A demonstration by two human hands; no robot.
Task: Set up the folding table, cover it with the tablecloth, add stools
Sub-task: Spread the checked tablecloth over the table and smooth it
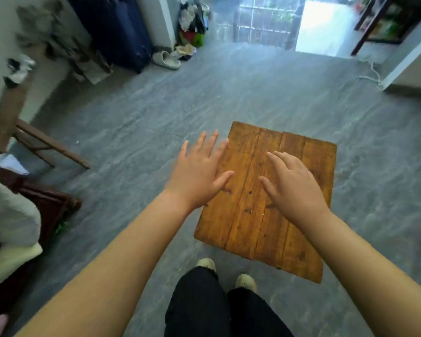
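Note:
A small wooden table (250, 229) with an orange-brown plank top stands on the grey floor just in front of my feet. My left hand (199, 173) hovers over its left edge, palm down, fingers spread, holding nothing. My right hand (294, 183) hovers above the middle of the top, also palm down and empty. Whether either hand touches the wood I cannot tell. The table's legs are hidden under the top. No tablecloth or stool is recognisable in view.
Dark wooden furniture (46, 205) with white cushions (10, 222) stands at the left, and a wooden frame (49, 144) lies on the floor behind it. Far back are a blue suitcase (122, 30), slippers (167, 60), a clothes pile (192, 20) and a bright doorway (326, 27). A white cabinet (411, 66) stands at right.

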